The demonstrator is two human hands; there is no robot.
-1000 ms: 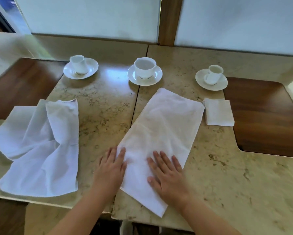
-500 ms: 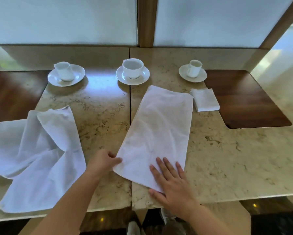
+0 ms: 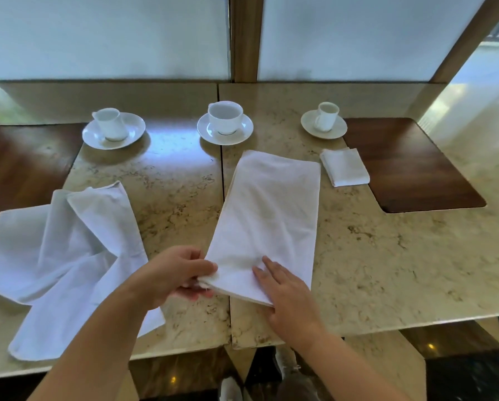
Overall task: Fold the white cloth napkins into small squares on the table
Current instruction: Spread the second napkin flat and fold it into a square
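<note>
left hand [image 3: 175, 274] pinches near-left corner of the long napkin [image 3: 267, 224] | right hand [image 3: 285, 287] lies flat, fingers spread, on its near edge | strip runs straight away toward the cups | next fold likely near end to far end

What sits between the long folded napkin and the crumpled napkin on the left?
Head view: the left hand, pinching the long napkin's near corner, and bare table before the crumpled napkin.

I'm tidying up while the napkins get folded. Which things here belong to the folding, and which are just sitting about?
Folding:
- long folded napkin, pinched by the left hand, pressed by the right hand
- crumpled napkin
- finished small square

Sitting about:
- three cups on saucers
</note>
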